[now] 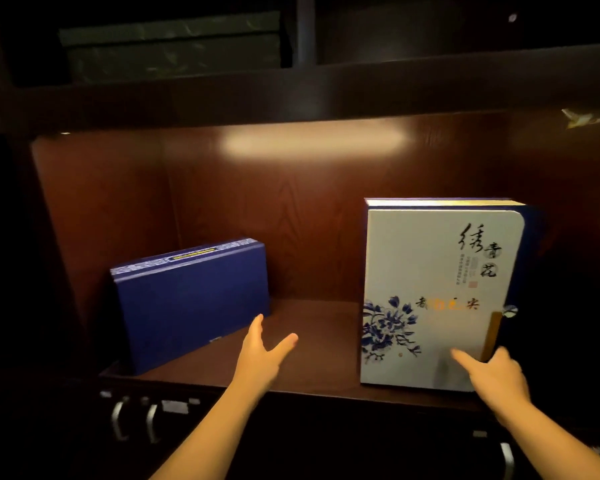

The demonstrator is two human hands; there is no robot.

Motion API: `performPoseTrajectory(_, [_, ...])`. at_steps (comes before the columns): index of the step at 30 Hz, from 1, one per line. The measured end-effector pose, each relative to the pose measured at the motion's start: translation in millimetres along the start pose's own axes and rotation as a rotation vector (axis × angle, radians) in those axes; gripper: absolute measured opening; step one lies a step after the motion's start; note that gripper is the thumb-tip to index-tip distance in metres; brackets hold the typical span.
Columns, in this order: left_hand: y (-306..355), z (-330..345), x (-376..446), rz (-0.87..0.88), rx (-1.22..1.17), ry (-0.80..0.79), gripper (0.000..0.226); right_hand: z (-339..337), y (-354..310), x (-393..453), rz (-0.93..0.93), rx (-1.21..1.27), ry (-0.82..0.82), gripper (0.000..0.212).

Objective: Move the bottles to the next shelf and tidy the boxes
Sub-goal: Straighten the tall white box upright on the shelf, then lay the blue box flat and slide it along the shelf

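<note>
A dark blue box (191, 303) stands on its long side at the left of the lit wooden shelf (312, 341), leaning back at an angle. At the right stands a tall white box (437, 292) with blue flowers and black calligraphy. My left hand (262, 355) hovers open just right of the blue box's lower corner, fingers spread, touching nothing that I can see. My right hand (492, 375) rests against the white box's lower right front, forefinger stretched across its face and thumb at its right edge. No bottles are in view.
Dark green boxes (170, 46) lie stacked on the shelf above, left of a vertical divider (305, 29). Below the shelf's front edge are dark drawers with metal handles (118, 420). The shelf's side wall (84, 237) stands close behind the blue box.
</note>
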State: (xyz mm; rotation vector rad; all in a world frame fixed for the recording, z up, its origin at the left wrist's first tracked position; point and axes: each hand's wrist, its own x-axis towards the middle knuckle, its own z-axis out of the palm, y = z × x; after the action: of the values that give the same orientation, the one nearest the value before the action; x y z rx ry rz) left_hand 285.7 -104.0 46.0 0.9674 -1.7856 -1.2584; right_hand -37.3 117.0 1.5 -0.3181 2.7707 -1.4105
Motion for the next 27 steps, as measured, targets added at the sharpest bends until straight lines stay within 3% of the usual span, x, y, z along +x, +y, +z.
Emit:
performPoseTrajectory(7, [-36.3,-122.8,9.4,0.02,0.052,0.091,0.091,18.4,-67.8,-108.8,0.064,0.044,-0.217,0.091])
performPoseTrajectory(14, [-66.8,-224.9,27.6,-0.002,0.014,0.169,0.086,98.9,-129.4,-183.2,-0.039,0.109,-0.298,0.082])
performPoseTrajectory(20, [-89.2,-273.0,56.7,-0.026,0.034,0.272,0.083,164.5,-189.9,-189.1,-0.149,0.119,-0.33,0.085])
performPoseTrajectory(27, [-112.7,-281.0,99.9,-0.074,0.009,0.334,0.064,239.2,-243.0,-151.5,-0.184,0.163,-0.342,0.087])
